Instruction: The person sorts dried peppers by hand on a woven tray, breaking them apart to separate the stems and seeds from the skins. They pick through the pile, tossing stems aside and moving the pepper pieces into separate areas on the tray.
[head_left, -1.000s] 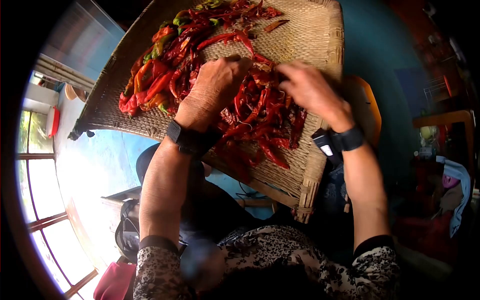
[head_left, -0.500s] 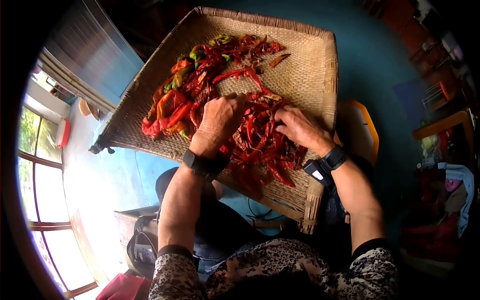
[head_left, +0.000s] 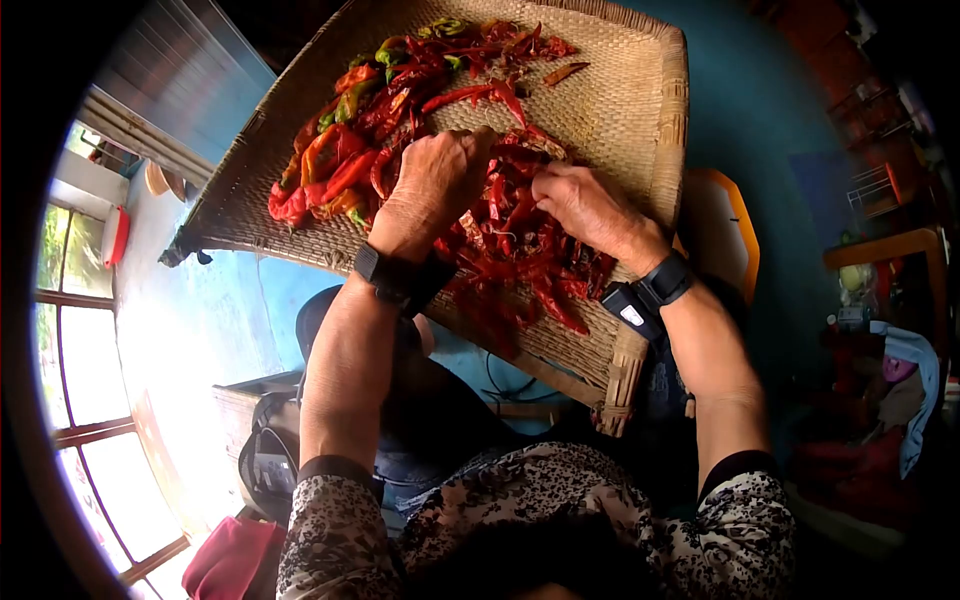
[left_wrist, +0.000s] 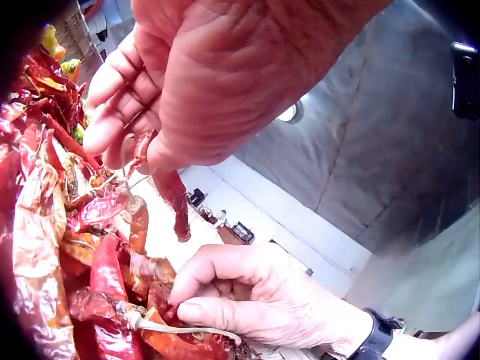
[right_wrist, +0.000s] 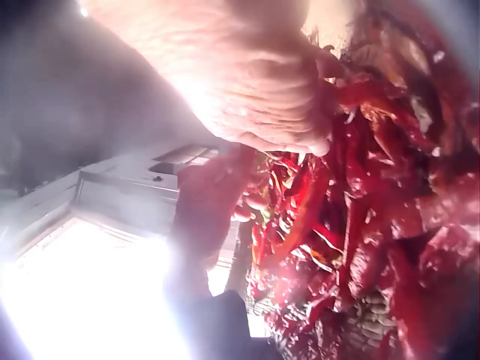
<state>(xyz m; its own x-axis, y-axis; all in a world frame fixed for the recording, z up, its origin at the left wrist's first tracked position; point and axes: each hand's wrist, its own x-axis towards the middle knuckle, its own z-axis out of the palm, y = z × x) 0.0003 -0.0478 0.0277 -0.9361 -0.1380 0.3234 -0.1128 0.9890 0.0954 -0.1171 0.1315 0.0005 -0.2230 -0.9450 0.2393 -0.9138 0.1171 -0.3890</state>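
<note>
Many wrinkled red chili peppers lie heaped in a wide woven basket. Over the middle of the heap, my left hand has its fingers bent; in the left wrist view its thumb and fingertips pinch a small dried red chili pepper. My right hand is just to its right, low over the peppers. Its thumb and forefinger pinch at a red chili pepper in the pile. In the right wrist view the right hand's fingertips are hidden behind the hand itself.
Larger red and green peppers are gathered at the basket's left side. An orange-rimmed object stands beyond its right edge. A bag and a pink cloth are at lower left, near the bright window.
My right hand, blurred and farther right one second ago, has come down to the peppers and drawn closer to the left hand. The left hand stays over the heap while the head view shifts.
</note>
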